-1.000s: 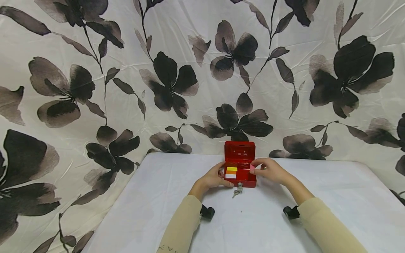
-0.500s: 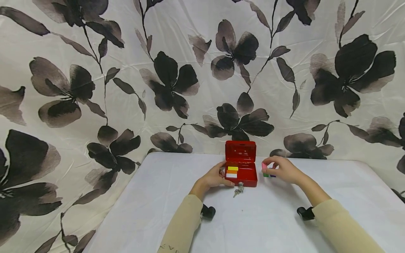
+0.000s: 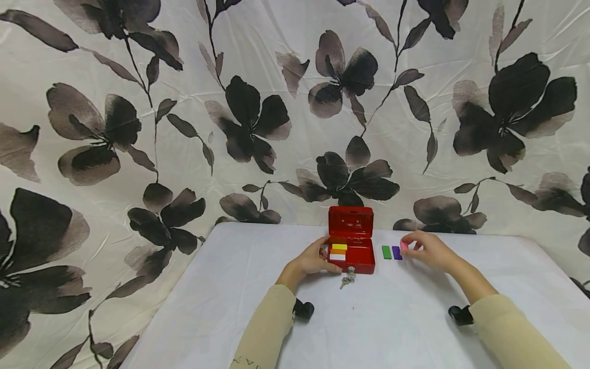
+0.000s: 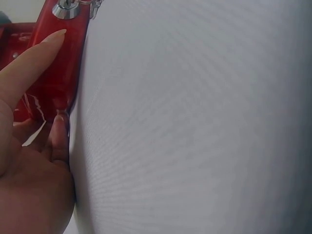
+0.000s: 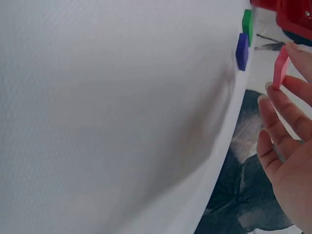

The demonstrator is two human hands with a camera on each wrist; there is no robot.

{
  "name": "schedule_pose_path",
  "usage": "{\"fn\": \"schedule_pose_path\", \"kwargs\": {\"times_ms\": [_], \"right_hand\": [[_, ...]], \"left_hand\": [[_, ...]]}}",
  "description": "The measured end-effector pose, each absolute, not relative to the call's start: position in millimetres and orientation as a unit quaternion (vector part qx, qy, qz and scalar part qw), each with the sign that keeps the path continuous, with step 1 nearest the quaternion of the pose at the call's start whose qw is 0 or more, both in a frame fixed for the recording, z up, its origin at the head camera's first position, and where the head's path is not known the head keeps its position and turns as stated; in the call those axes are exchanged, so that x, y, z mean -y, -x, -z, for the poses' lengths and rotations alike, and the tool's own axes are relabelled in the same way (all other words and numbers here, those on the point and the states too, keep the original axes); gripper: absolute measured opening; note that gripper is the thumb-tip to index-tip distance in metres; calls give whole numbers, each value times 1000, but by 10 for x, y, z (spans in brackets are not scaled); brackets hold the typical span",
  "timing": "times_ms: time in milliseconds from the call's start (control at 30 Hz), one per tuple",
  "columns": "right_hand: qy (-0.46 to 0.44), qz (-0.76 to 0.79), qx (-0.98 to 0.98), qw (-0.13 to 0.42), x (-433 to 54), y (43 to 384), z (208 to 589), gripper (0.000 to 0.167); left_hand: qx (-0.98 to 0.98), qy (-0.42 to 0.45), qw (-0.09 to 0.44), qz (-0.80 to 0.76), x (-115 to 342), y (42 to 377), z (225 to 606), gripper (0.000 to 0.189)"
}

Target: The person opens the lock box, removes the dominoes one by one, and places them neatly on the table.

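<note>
Let your left hand, gripping the red box by its near-left corner, steady it, don't nudge the green block or purple block, and imo lay the pink block, just right of those, down flat, your right hand pinching it lightly.

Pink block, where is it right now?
In the head view, the pink block is right of the red box, pinched by the right hand, just right of the purple block.

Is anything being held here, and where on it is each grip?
The right hand pinches the pink block by opposite edges. The left hand grips the red box around its left front corner.
</note>
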State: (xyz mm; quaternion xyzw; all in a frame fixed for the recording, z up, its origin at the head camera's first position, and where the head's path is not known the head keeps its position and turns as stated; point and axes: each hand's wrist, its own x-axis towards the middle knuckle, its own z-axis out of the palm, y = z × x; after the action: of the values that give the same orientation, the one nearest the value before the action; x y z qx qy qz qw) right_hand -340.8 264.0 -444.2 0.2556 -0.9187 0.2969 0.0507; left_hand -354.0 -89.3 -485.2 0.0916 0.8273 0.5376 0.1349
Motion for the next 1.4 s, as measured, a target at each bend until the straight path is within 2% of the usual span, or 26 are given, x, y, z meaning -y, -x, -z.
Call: {"fn": "schedule_pose_path", "kwargs": {"times_ms": [433, 767, 1400], "right_hand": [[-261, -281, 922, 47, -2754, 3458, 4550, 27], [-227, -250, 941, 13, -2730, 3491, 4617, 35], [-257, -216, 941, 26, -2725, 3572, 4654, 36]], "left_hand": [[-824, -92, 137, -543, 896, 3548, 4869, 99], [-827, -89, 137, -538, 897, 3531, 4889, 98], [-824, -98, 134, -541, 879, 3561, 4886, 98]]}}
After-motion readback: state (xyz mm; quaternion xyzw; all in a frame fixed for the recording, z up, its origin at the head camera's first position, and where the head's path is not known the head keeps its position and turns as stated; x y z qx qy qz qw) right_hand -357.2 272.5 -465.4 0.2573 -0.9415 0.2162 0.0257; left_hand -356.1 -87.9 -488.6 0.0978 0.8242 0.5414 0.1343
